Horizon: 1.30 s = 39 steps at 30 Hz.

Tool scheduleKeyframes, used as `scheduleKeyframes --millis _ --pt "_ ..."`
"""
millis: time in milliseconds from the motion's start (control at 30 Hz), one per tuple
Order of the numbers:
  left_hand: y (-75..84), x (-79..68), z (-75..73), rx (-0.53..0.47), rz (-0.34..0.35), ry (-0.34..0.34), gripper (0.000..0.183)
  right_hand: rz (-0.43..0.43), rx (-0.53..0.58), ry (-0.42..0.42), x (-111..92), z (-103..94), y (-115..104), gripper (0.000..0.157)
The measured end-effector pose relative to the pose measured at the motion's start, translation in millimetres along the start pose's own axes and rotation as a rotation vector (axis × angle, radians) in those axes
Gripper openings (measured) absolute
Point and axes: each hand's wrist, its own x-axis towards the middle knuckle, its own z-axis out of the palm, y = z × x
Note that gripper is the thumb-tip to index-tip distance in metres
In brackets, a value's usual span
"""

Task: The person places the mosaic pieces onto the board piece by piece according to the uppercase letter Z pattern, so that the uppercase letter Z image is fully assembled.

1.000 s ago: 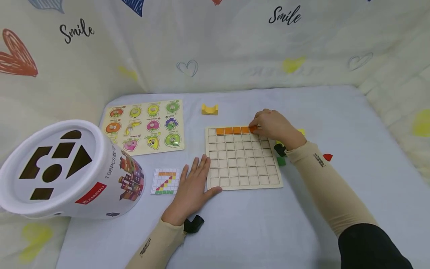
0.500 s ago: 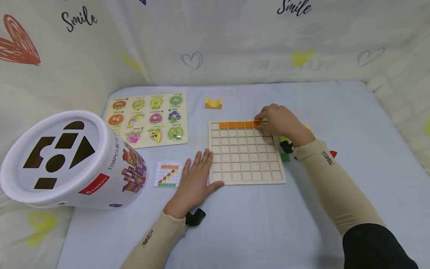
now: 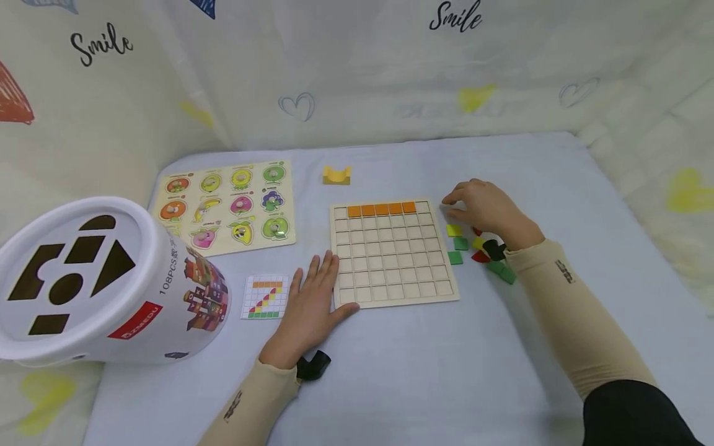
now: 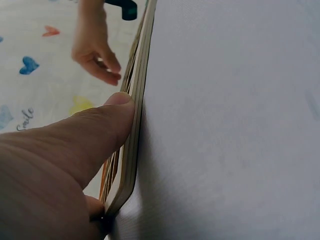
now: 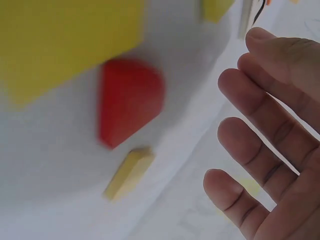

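Observation:
A square wooden grid board (image 3: 393, 260) lies mid-table, with a row of several orange square tiles (image 3: 382, 210) in its top cells. My left hand (image 3: 308, 316) lies flat at the board's left side, fingers extended. In the left wrist view, the thumb (image 4: 120, 112) touches the board's layered edge. Just past the board's right edge hovers my right hand (image 3: 491, 210), fingers loosely bent around nothing. Below it are a yellow tile (image 3: 454, 230), green tiles (image 3: 455, 257) and red pieces (image 3: 480, 256). One red piece (image 5: 131, 100) shows a rounded side in the right wrist view.
Left of the board is a small printed pattern card (image 3: 266, 297). Behind that lies a fruit picture board (image 3: 229, 207). A big white tub (image 3: 117, 279) with shape holes in its lid stands at far left. A yellow arch block (image 3: 336, 176) sits behind the grid board.
My right hand has let go of the orange tile at the row's right end and moved right, over the loose pieces. The left hand stays at the board; the head view has shifted slightly.

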Motion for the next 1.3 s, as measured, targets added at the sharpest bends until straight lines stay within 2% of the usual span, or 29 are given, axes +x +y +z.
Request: scheduleKeyframes --millis 333,600,1067,1300 --pt "-1.8 -1.7 -0.9 -0.001 0.008 -0.001 0.104 0.054 0.014 -0.016 -24 1.0 15 0.029" --pt "-1.5 -1.9 -2.0 -0.007 0.014 0.001 0.103 -0.046 0.005 0.029 -32 10.1 8 0.023" --pt "-1.5 -1.3 -1.3 -0.01 0.019 -0.002 0.102 -0.109 -0.1 0.037 -35 12.9 -5 0.024" --pt "-1.8 -1.9 -1.0 -0.011 0.022 -0.001 0.102 -0.12 -0.078 0.047 -31 15.2 -6 0.025"
